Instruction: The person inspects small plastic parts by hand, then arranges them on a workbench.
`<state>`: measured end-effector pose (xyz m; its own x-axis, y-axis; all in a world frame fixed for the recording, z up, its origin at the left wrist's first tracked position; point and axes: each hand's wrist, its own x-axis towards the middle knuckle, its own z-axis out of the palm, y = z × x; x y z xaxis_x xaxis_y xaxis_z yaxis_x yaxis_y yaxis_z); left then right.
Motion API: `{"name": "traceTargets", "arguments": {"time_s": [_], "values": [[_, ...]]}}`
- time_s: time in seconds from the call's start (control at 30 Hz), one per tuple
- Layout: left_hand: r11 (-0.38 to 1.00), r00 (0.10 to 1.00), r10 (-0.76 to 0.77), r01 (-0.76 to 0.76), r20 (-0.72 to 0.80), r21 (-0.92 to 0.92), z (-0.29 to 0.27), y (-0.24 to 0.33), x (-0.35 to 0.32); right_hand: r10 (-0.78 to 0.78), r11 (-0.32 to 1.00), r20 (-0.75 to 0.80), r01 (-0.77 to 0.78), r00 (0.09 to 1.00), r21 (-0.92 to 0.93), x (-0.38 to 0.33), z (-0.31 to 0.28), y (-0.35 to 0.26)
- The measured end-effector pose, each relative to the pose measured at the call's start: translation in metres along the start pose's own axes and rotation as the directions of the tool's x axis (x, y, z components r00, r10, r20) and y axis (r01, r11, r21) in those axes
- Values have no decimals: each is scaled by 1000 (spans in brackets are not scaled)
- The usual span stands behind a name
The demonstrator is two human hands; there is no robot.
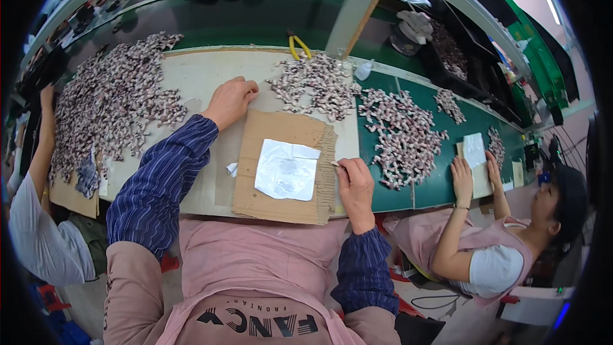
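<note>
A piece of brown corrugated cardboard (274,126) lies before me on the pale work board, its right edge torn and ribbed. On it rests a creased white sheet (287,169). Beyond the cardboard's upper left corner, my left hand (232,101) hovers with fingers curled together; what they hold, if anything, is hidden. My right hand (355,193) is closed in a pinch at the ribbed edge, a tiny pale piece (334,163) at its fingertips. Just past the cardboard spreads a pile of small white-and-purplish pieces (316,86).
A large heap of similar pieces (121,99) covers the left side. Yellow-handled pliers (298,46) and a small white bottle (363,70) lie at the back. More pieces (403,137) are on the green table, where a co-worker (491,243) sits at right. Another person's arm (46,140) is at left.
</note>
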<state>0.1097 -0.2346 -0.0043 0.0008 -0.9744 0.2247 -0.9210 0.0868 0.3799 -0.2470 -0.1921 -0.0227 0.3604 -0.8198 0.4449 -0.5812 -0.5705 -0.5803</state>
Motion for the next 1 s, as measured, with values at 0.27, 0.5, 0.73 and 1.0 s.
{"name": "traceTargets", "arguments": {"time_s": [0.27, 0.5, 0.73, 1.0], "values": [[821, 998, -61, 54, 8, -568, 3, 50, 31, 3, 999, -13, -2, 1000, 49, -5, 3, -2], [-94, 900, -208, 372, 384, -924, -49, 51, -98, 42, 991, -31, -38, 999, 131, -7, -7, -4], [-404, 865, -221, 339, 451, -849, -59, 59, -202, 41, 962, -7, -37, 999, 272, -4, -10, -53], [-386, 814, -297, 376, 499, -843, -37, 93, -244, -64, 987, 151, 39, 986, 158, -18, 14, -87]]}}
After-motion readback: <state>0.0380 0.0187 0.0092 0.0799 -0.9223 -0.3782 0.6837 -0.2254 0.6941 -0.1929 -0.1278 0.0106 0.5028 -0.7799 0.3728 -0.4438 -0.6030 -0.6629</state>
